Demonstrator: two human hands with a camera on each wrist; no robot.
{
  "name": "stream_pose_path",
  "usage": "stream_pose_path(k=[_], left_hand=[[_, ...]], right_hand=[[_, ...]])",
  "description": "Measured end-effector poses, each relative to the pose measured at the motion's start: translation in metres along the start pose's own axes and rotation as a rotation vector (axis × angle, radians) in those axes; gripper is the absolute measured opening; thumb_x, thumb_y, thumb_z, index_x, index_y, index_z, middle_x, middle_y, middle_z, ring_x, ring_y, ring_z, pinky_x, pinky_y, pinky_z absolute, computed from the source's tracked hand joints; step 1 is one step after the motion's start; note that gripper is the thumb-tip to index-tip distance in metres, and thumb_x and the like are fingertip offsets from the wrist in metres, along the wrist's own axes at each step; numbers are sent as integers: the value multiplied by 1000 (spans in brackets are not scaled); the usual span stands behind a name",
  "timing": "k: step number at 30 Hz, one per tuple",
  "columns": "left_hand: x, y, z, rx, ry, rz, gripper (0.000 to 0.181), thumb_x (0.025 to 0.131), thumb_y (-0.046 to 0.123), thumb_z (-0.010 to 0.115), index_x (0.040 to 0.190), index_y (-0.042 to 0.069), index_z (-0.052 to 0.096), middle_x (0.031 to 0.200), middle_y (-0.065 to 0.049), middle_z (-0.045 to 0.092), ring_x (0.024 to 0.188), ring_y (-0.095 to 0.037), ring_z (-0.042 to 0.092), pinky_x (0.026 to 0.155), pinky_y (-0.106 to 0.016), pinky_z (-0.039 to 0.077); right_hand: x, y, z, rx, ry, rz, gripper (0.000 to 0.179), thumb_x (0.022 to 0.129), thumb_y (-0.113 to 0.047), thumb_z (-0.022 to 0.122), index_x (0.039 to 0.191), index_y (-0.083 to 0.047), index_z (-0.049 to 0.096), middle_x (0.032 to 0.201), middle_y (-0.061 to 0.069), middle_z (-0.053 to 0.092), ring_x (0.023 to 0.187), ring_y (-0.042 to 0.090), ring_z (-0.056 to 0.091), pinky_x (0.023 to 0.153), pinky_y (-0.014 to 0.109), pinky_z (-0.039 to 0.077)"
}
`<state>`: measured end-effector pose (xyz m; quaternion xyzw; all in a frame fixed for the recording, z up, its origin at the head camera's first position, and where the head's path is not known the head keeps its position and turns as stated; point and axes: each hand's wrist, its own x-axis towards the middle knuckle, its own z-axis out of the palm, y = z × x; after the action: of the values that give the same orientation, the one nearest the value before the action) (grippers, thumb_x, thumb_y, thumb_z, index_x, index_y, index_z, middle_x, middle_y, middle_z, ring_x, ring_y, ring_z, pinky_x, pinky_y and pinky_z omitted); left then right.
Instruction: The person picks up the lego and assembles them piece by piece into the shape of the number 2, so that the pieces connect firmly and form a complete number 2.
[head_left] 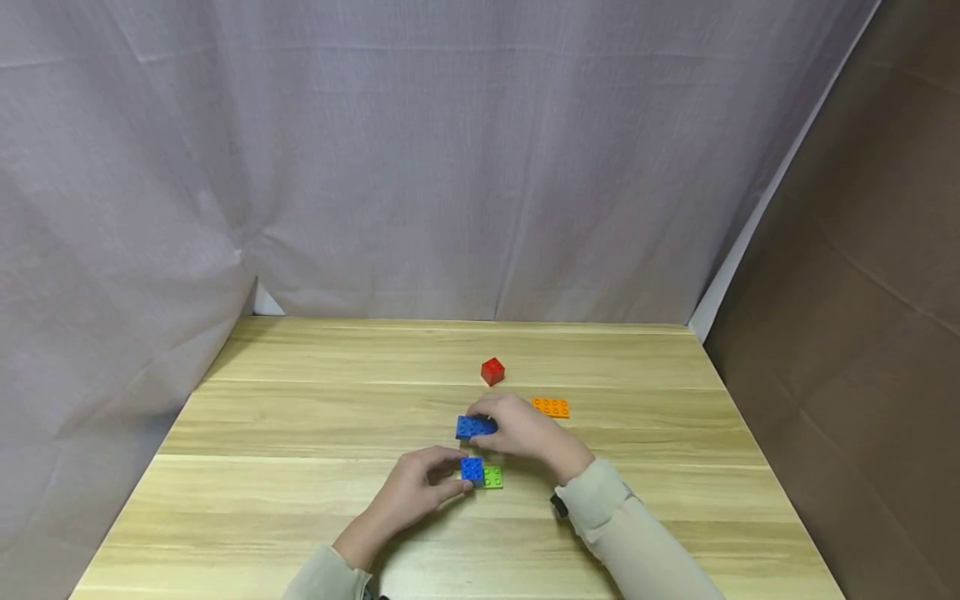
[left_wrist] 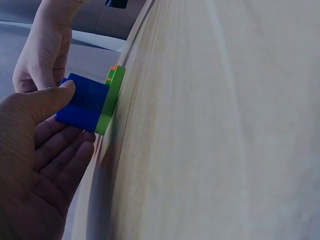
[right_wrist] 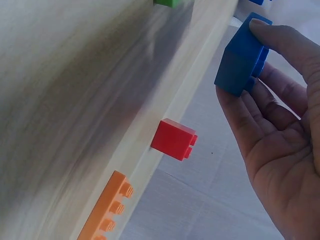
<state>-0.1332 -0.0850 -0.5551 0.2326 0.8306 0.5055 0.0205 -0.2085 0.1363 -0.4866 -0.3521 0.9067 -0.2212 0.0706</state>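
at the near edge, two pale sleeves (head_left: 630,537) reach in over the wood-grain tabletop (head_left: 262,500), a small black device (head_left: 558,506) showing by the right cuff. the left hand (head_left: 412,485) pinches a square blue building brick (head_left: 472,472), thumb on its near side and fingers on the far side. this brick, its four studs facing up, sits on the left part of a lime-green studded plate (head_left: 492,477); the plate's bare right part shows two rows of studs. the left wrist view shows the plate flat beneath the brick, close against the wood.

just beyond, the right hand (head_left: 517,427) grasps a longer blue building brick (head_left: 472,427) between thumb and fingers, studs upward, some hidden by the hand. the right wrist view shows this brick held up off the tabletop, apart from the other pieces.

farther back, just past the right hand and to its right, a thin orange plate (head_left: 551,407) lies flat, with two rows of four studs. beyond it and more to the left, a red building brick (head_left: 492,372) rests on the wood, turned at an angle. behind the tabletop hangs a creased greyish-mauve curtain (head_left: 450,167); a brown cloth (head_left: 847,333) covers the right side.
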Motion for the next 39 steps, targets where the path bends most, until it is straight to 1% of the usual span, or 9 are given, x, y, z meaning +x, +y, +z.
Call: stream_pose_path(k=[4, 10, 18, 25, 31, 35, 39], left_hand=[[0, 1, 0, -39, -5, -8, 35, 86, 30, 82, 117, 18, 73, 114, 3, 73, 102, -17, 71, 91, -29, 58], [1, 0, 0, -60, -14, -7, 35, 86, 28, 82, 118, 16, 72, 115, 1, 72, 101, -16, 71, 89, -27, 58], [0, -2, 0, -45, -18, 0, 33, 88, 32, 80, 116, 16, 73, 114, 1, 73, 101, -17, 72, 88, -26, 58], [1, -2, 1, -55, -23, -23, 32, 88, 32, 80, 116, 17, 73, 113, 3, 73, 101, -15, 71, 89, -26, 58], [1, 1, 0, -55, -25, -28, 33, 88, 31, 80, 116, 16, 73, 114, 2, 73, 101, -16, 71, 88, -26, 58], [1, 2, -1, -43, -34, -36, 34, 88, 31, 80, 117, 15, 72, 115, 1, 72, 102, -17, 71, 88, -26, 58], [1, 2, -1, -35, -48, -47, 34, 88, 30, 80, 118, 15, 72, 117, 0, 72, 103, -18, 71, 90, -26, 57]], right_hand=[[-2, -2, -2, 3, 5, -17, 33, 90, -26, 78, 119, -12, 70, 118, 1, 69, 102, 12, 63, 93, 29, 56], [-4, -3, -6, 8, 14, -43, 33, 90, -25, 78, 119, -11, 70, 117, 1, 69, 102, 11, 63, 92, 28, 56], [-7, -3, -12, -4, 42, -69, 32, 88, -22, 80, 116, -10, 71, 115, 1, 70, 101, 11, 63, 91, 27, 56], [-11, -6, -18, 21, 50, -82, 30, 87, -20, 80, 114, -10, 73, 113, 0, 70, 100, 11, 63, 90, 28, 57], [-14, -7, -21, 12, 49, -81, 31, 87, -22, 80, 115, -10, 72, 114, 0, 70, 101, 12, 63, 91, 29, 57], [-17, -8, -23, 0, 51, -89, 31, 88, -24, 79, 115, -11, 72, 114, -1, 70, 101, 11, 64, 91, 28, 57], [-20, -9, -24, -4, 56, -100, 30, 88, -23, 79, 114, -10, 73, 113, 0, 70, 101, 11, 64, 90, 28, 57]])
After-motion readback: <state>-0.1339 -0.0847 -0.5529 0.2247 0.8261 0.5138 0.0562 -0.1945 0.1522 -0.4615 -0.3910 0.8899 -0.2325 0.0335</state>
